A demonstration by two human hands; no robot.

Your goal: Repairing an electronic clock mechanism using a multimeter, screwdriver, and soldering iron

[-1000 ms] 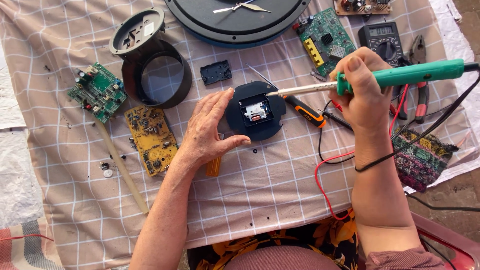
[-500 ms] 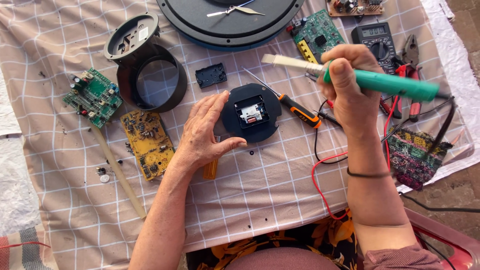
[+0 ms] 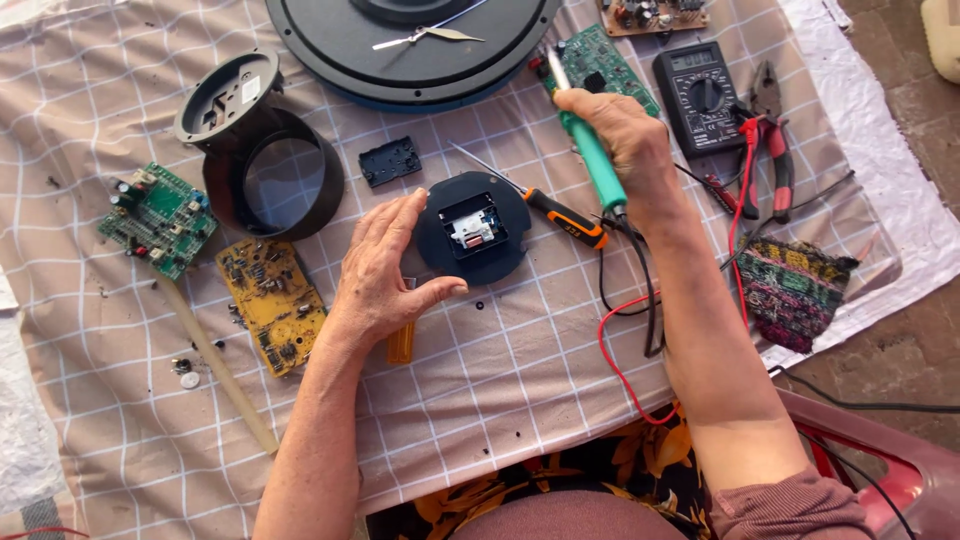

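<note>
Head view: left hand [image 3: 378, 275] cups the round clock movement [image 3: 472, 228], fingers spread, while right hand [image 3: 622, 150] grips the green soldering iron [image 3: 592, 150] clear of it.

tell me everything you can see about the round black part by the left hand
The round black part is a flat disc, plastic by the look, lying on the checked cloth. A square opening in its middle shows a small white and grey mechanism. The left hand cups its left edge, thumb under the lower rim. An orange-handled screwdriver lies just off its upper right. The right hand holds a green soldering iron away from it.
</note>
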